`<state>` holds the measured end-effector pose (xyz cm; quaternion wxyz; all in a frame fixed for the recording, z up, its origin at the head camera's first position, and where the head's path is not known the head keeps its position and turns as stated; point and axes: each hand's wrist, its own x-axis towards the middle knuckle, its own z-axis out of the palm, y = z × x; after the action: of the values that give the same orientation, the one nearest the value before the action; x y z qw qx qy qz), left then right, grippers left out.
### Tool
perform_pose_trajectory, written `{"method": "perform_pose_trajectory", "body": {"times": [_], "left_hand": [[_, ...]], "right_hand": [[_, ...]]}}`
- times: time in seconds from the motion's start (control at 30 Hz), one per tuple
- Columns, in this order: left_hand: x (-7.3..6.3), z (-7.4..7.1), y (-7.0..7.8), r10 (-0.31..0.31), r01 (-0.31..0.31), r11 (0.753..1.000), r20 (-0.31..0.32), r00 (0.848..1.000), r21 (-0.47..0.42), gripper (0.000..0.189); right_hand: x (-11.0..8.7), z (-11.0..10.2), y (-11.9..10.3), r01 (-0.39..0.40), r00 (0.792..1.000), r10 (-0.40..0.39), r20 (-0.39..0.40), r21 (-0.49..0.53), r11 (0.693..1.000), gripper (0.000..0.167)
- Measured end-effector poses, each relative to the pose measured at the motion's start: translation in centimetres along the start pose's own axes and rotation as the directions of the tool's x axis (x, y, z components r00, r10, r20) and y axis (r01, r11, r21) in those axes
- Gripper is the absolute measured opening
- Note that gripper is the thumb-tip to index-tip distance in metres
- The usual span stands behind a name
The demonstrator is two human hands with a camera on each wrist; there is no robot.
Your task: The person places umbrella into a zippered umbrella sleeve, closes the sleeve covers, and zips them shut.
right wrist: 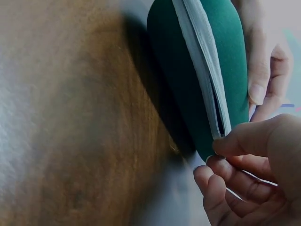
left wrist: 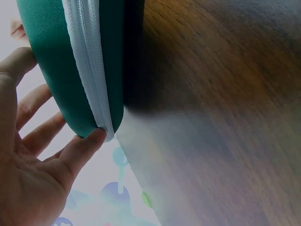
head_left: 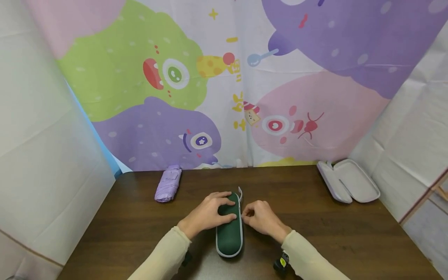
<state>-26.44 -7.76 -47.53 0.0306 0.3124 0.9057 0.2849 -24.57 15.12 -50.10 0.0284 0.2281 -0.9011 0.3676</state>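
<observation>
A green zip case (head_left: 229, 237) with pale grey edging lies lengthwise on the table. My left hand (head_left: 210, 212) reaches over its top and holds it, thumb and fingers spread across the far half; one fingertip touches the pale zip edge (left wrist: 89, 70) in the left wrist view. At the case's right side my right hand (head_left: 260, 216) pinches the zip's slider area between thumb and forefinger; the fingertips hide most of the pull. In the right wrist view, a narrow dark gap shows in the zip (right wrist: 202, 61) beside those fingers. A pale strap loop (head_left: 240, 192) stands up at the far end.
A purple wrapped folding umbrella (head_left: 168, 183) lies at the back left of the brown table (head_left: 140, 229). An unfolded light grey clamshell case (head_left: 357, 182) rests at the back right. Behind stands a cartoon-printed cloth (head_left: 241, 147), with white cloth walls on both sides.
</observation>
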Motion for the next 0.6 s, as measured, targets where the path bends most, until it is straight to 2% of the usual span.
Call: {"method": "perform_pose_trajectory", "body": {"times": [0.43, 0.6], "left_hand": [[-0.1, 0.1, -0.1, 0.013, -0.013, 1.0, -0.014, 1.0, 0.009, 0.04], [-0.1, 0.1, -0.1, -0.002, 0.002, 1.0, -0.005, 1.0, -0.005, 0.041]], "right_hand": [[-0.9, 0.1, -0.4, -0.022, 0.999, 0.021, 0.044, 0.019, 1.0, 0.011], [-1.1, 0.1, -0.6, -0.037, 0.997, 0.035, 0.071, 0.027, 0.999, 0.013]]}}
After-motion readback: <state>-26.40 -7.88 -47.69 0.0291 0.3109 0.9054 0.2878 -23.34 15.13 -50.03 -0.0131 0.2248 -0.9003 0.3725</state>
